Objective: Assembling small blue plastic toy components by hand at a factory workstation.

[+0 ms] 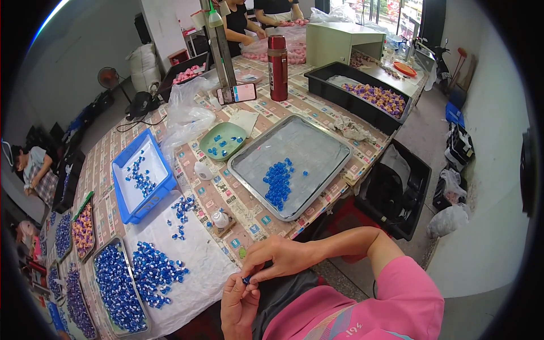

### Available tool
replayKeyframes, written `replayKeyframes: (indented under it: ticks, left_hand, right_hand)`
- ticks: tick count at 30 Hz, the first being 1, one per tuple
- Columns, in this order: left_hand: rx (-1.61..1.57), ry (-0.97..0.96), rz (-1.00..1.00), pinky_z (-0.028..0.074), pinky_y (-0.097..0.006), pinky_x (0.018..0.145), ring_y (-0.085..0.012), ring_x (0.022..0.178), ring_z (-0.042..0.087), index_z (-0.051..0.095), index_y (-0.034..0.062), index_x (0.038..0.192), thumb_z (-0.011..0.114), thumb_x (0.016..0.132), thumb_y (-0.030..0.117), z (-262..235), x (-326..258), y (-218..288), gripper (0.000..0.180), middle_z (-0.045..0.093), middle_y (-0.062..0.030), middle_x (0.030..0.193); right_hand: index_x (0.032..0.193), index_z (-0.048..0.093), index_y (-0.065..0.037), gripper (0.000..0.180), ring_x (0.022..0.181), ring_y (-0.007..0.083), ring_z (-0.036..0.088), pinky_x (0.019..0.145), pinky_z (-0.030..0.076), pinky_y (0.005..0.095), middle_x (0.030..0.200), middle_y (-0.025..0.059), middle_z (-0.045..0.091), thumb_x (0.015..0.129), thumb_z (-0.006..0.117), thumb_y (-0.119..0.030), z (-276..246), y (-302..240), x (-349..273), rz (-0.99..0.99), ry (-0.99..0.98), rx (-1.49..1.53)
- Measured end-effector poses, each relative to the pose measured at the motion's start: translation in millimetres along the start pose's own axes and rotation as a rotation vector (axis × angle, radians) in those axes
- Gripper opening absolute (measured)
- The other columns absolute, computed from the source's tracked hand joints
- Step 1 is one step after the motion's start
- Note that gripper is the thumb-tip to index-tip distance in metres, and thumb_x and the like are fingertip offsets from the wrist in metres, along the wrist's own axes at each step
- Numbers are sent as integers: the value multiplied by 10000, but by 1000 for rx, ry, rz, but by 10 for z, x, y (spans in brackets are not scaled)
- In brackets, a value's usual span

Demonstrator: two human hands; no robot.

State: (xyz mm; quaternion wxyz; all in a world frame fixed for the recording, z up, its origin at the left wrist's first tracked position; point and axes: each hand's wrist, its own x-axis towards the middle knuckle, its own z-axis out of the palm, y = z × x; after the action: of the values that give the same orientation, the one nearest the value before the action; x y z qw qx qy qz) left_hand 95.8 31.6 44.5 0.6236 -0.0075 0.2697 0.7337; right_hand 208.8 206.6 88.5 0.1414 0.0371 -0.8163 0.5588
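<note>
Over the lap, at the table's near edge, my left hand (238, 306) and my right hand (277, 255) meet in a pinch. Between their fingertips is a small dark blue piece (246, 279), mostly covered by the fingers. Ahead of them lies a metal tray (326, 147) with a cluster of translucent blue beads (277, 184). A small white bottle (219, 219) stands just beyond my hands, with another white bottle (203, 170) farther back. To the left, a heap of blue-and-white pieces (152, 272) rests on a white cloth (198, 266).
Left are a filled tray (118, 286) and a blue basket (118, 178). A green bowl (207, 144), phone (236, 93) and red thermos (277, 68) stand behind. Black crates (317, 79) sit at right, one below table height. Other people work at the back and far left.
</note>
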Motion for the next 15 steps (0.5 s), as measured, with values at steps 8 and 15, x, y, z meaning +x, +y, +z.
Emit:
replayKeyframes:
  ticks: [8,15]
  left_hand:
    - [117,-27,80,550,-233,687,-110,771,594,523,37,1078,564,933,177,-61,47,-18,206,588,-39,908]
    - [-17,21,27,557,-241,687,-125,754,632,559,34,1017,569,931,173,-323,154,105,164,629,-60,874]
  right_hand:
    - [966,682,-54,185,839,190,633,703,496,288,888,79,667,789,709,-100,42,89,74,73,-9,-32]
    - [997,682,-38,191,831,148,621,717,493,269,886,78,655,815,692,-96,182,349,196,143,-7,3]
